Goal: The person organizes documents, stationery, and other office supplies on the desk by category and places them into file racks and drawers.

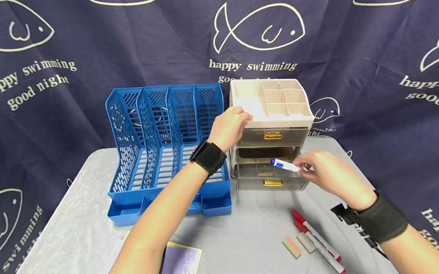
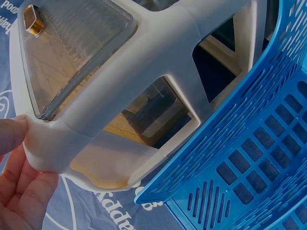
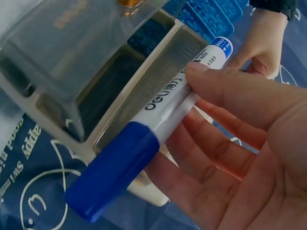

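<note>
My left hand (image 1: 229,127) holds the top front corner of a white desktop drawer organizer (image 1: 279,121), thumb on one side and fingers curled on the other in the left wrist view. The organizer's lower drawer (image 1: 247,184), smoky and see-through with a gold handle, is pulled out; the upper drawer (image 1: 250,138) is closed. My right hand (image 1: 329,174) pinches a white whiteboard marker (image 1: 285,165) with a blue cap (image 3: 112,170) between thumb and fingers. The marker is tilted above the pulled-out drawer, its cap pointing left in the head view.
A blue file rack (image 1: 170,191) stands just left of the organizer. Two red-capped markers (image 1: 318,242) lie at the front right, by two small striped blocks (image 1: 291,247). A purple booklet (image 1: 178,265) lies partly under my left forearm.
</note>
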`<state>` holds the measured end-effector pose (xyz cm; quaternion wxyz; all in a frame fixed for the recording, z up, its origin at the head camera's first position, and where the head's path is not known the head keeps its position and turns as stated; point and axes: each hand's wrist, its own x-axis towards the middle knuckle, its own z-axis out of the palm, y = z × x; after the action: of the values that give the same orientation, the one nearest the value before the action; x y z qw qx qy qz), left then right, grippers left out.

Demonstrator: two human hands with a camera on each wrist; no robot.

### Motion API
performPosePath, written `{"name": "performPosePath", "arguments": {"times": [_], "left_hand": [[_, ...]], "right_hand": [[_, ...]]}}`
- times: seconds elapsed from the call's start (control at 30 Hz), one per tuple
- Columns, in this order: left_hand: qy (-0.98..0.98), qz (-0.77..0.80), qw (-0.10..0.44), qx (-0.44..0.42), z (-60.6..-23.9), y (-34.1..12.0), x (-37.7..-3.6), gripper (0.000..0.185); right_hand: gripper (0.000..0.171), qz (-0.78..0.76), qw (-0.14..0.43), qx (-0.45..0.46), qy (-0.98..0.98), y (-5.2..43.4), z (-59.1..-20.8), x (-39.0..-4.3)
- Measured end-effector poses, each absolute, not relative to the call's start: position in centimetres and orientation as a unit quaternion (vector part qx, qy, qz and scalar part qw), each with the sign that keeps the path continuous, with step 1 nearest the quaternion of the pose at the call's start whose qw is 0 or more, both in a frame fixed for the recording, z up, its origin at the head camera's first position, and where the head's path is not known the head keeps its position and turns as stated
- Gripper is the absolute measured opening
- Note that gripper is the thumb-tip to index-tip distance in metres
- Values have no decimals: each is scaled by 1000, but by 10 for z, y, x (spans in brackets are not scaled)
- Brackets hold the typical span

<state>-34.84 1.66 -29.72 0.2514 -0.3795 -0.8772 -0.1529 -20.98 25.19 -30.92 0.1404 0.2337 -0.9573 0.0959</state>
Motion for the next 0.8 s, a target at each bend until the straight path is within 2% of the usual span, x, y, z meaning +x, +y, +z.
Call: {"name": "performPosePath", "arguments": {"times": [0.53,0.8], "left_hand": [[-880,-152,250,-374,-297,17,-348,21],[-881,-151,252,-371,-298,17,-348,21]], "right_hand": [[15,134,114,268,-947,219,-322,-260],[12,119,54,254,-958,211,-332,-278]]}}
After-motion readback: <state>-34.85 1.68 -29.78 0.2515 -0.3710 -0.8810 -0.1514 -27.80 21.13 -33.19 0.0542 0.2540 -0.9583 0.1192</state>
